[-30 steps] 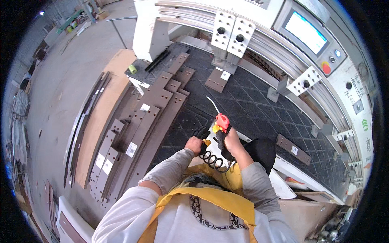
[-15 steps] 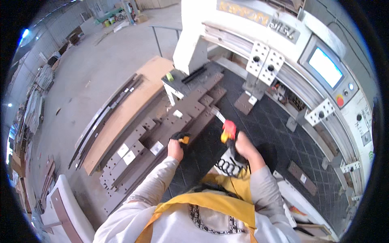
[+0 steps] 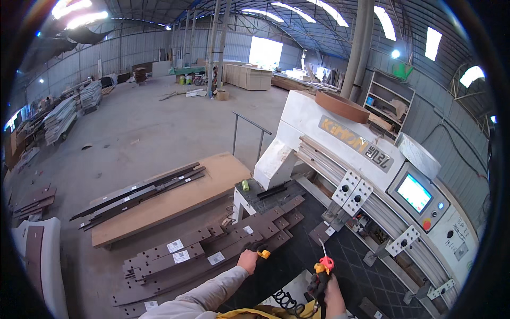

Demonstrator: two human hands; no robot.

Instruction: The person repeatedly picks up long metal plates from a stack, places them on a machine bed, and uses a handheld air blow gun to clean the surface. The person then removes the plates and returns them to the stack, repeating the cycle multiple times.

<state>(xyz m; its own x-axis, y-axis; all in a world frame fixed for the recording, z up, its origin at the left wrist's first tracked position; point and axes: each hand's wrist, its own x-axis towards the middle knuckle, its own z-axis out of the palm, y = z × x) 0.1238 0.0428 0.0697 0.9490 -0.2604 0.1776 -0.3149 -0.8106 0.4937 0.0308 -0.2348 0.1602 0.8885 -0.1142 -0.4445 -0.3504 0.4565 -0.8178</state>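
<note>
My right hand (image 3: 332, 293) is wrapped round the grip of an air blow gun (image 3: 324, 264), red and yellow with a thin metal nozzle pointing away from me. A coiled black hose (image 3: 287, 303) hangs close to it, near a white surface. On the left, my left hand (image 3: 247, 261) is closed round a black tool with a yellow part (image 3: 263, 254); its kind is not plain. That hand is over the near edge of stacked dark brown drilled boards (image 3: 234, 244), several bearing white labels. A small drilled board (image 3: 320, 233) lies on the black machine bed, beyond the blow gun.
A white machine (image 3: 303, 119) with a lit screen (image 3: 414, 193), a red button and clamp blocks (image 3: 352, 191) stands on the right. Left of the stack, a tan sheet (image 3: 154, 215) carries dark narrow strips (image 3: 141, 194). A metal rail (image 3: 249, 121) rises behind. Another board (image 3: 369, 307) lies near right.
My view has tilted up, bringing the far hall and roof into sight. Both hands appear lower in the picture, still gripping their tools. The blow gun's nozzle now points more steeply upward in the picture.
</note>
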